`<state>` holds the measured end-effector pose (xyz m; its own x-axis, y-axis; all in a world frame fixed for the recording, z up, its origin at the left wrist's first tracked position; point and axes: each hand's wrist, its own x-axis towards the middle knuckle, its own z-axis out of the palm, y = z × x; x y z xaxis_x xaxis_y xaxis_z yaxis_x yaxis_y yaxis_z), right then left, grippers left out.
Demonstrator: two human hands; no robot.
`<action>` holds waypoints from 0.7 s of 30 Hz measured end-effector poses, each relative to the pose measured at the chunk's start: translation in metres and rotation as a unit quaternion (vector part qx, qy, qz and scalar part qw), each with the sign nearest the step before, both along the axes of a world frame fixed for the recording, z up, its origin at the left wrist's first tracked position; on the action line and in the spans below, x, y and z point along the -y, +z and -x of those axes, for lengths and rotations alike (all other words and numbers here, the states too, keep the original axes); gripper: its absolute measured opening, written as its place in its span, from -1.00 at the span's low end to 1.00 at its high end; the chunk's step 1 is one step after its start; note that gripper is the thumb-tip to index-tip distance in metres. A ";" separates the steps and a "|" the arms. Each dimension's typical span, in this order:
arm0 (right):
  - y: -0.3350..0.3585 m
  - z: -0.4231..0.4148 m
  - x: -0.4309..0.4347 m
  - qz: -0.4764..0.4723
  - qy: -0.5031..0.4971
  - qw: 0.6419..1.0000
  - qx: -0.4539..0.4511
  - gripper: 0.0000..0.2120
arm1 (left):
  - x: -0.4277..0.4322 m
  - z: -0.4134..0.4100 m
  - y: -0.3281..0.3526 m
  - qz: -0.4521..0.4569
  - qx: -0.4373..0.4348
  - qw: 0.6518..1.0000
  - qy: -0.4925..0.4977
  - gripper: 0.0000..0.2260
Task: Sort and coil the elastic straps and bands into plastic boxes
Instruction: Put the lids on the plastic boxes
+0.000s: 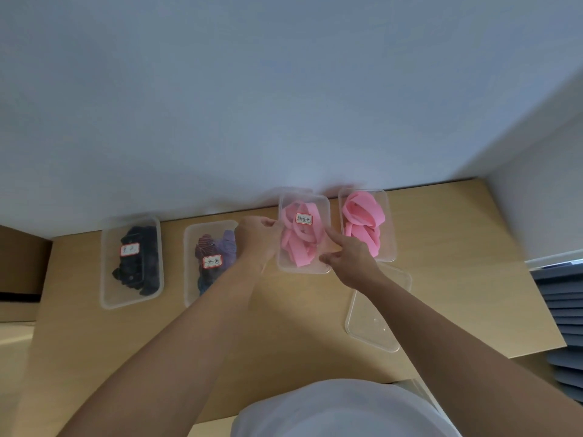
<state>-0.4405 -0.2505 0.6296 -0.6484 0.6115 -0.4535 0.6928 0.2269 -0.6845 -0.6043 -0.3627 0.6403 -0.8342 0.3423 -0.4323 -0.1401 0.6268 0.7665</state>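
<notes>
Pink bands (299,244) lie coiled in the labelled box (285,267). It sits at the far side of the tabletop (284,326), long axis running near to far, squarely between the hands. The left hand (257,238) curls its fingers on the box's left rim. The right hand (350,257) lays a straight forefinger along the right edge; whether it pinches I cannot tell. Neither is nearer, so a two-sided press or lift looks likely.

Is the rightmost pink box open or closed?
Open: the rightmost box shows no lid, and a loose lid lies on the table nearby.
</notes>
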 end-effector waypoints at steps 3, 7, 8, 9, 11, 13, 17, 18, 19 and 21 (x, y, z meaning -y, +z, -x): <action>0.000 -0.004 -0.005 -0.016 0.029 0.999 0.018 -0.34 | 0.004 -0.001 -0.005 -0.014 0.015 1.000 0.014 -0.90; 0.000 -0.005 -0.008 -0.032 0.054 0.998 0.022 -0.33 | 0.009 -0.003 -0.008 -0.010 -0.032 0.999 0.002 -0.65; 0.000 -0.006 -0.007 -0.037 0.061 0.997 0.024 -0.33 | 0.011 -0.003 -0.008 -0.012 -0.029 1.000 0.002 -0.62; 0.002 -0.006 -0.006 -0.041 0.069 0.996 0.029 -0.32 | 0.012 -0.003 -0.009 -0.017 -0.016 1.000 0.006 -0.63; 0.005 -0.007 -0.001 -0.054 0.097 0.993 0.042 -0.31 | 0.014 -0.003 -0.012 -0.025 0.012 1.000 0.014 -0.70; 0.006 -0.006 0.007 -0.114 0.152 0.980 0.062 -0.35 | 0.017 -0.005 -0.013 -0.028 0.039 0.999 0.015 -0.73; 0.002 0.004 0.026 -0.275 0.200 0.932 0.129 -0.34 | 0.024 -0.011 -0.019 -0.040 0.091 0.995 0.011 -0.69; 0.000 0.008 0.029 -0.296 0.198 0.926 0.126 -0.29 | 0.025 -0.012 -0.020 -0.042 0.096 0.994 0.010 -0.69; 0.000 0.012 0.030 -0.313 0.201 0.921 0.120 -0.25 | 0.025 -0.013 -0.021 -0.043 0.098 0.994 0.010 -0.68; 0.000 0.017 0.032 -0.346 0.213 0.907 0.108 -0.23 | 0.024 -0.013 -0.020 -0.045 0.103 0.994 0.009 -0.67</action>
